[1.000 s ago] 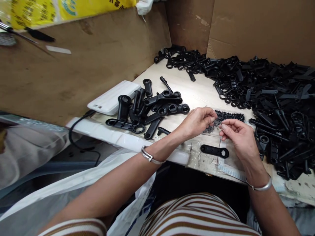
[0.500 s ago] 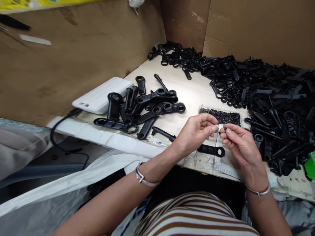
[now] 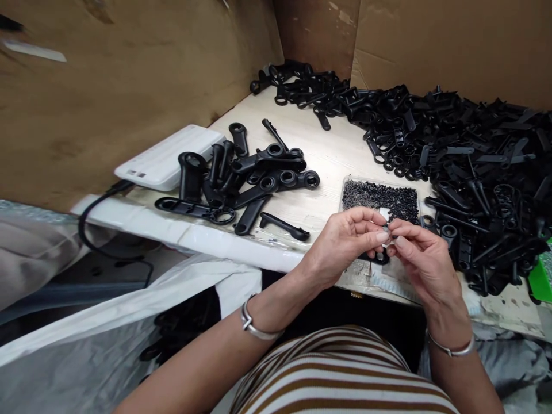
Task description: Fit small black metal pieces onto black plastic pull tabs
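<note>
Over the near right part of the desk (image 3: 328, 149), the left hand (image 3: 338, 244) and the right hand (image 3: 426, 256) meet at the fingertips, each thumb and forefinger pinched about a tiny dark piece (image 3: 389, 231); whether it is one part or two is too small to tell. Just beyond sits a shallow clear tray (image 3: 379, 180) of small black and greyish bits, and partly hidden beneath the fingers lies a black arm (image 3: 380, 258). With parts this small, it would seem best to keep the grip light, line the tips up squarely and stay above the wood, since a slip near the edge could drop the piece to the floor.

White padding (image 3: 176, 230) wraps the desk's near left edge. Farther left, a flat white case (image 3: 170, 156) with a black cable (image 3: 84, 224) rests beside a loose cluster of black arms (image 3: 259, 175); a large heap (image 3: 470, 155) fills the far right. Cardboard walls (image 3: 150, 63) stand behind, and an opened white bag (image 3: 116, 322) hangs near left.
</note>
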Demonstrator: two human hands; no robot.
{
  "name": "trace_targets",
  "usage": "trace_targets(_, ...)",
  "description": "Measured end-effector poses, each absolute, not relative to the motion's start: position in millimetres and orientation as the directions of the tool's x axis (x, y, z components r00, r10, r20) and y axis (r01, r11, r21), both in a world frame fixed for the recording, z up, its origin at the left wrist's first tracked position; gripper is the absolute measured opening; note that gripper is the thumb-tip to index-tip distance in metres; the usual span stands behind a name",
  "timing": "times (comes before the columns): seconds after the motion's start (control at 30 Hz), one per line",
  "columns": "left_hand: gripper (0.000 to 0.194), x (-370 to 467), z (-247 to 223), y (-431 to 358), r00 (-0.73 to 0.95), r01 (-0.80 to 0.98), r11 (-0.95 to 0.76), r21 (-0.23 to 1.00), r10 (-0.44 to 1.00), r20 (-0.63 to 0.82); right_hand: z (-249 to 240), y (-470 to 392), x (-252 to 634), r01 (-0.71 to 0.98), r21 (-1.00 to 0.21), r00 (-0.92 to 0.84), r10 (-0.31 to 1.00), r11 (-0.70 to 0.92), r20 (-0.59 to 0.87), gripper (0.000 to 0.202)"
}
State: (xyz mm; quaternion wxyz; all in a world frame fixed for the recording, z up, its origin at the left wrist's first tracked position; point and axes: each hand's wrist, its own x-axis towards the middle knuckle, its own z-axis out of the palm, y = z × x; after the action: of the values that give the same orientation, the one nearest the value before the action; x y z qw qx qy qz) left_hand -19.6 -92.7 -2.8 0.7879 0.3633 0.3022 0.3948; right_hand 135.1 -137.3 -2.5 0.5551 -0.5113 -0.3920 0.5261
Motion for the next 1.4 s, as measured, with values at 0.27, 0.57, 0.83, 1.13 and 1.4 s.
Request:
trace_targets(0.27, 0.034, -20, -1, -94, 0.514, -0.363, 0.421, 0.831, 0.834, -0.198, -9, -142, 139, 0.015, -1.000, 0.137, 0.991, 0.010, 0.012, 0.008)
trace_targets(0.57, 0.025, -23, -5, -97, 0.459, -0.305, 0.338, 0.890, 0.871, -0.174, 2, -153, 133, 0.562, -0.814, 0.122, 0.959, 0.144, 0.255, 0.005)
trace_targets(0.83, 0.014, -16, 1, -99, 0.402, -0.293, 0.227, 0.929, 0.911, -0.096, 12, -157, 136, 0.766, -0.590, -0.022, 0.927, 0.256, 0.374, 0.012)
trace_targets(1.13, 0.007, -14, -8, -100, 0.430, -0.246, 0.156, 0.957, 0.902, -0.037, 9, -152, 153, 0.796, -0.467, -0.199, 0.896, 0.384, 0.397, 0.012)
trace_targets(1.4, 0.015, -32, -9, -107, 0.516, 0.063, -0.220, 0.974, 0.842, 0.157, -3, -155, 152, 0.738, -0.596, -0.086, 0.919, 0.318, 0.384, 0.006)
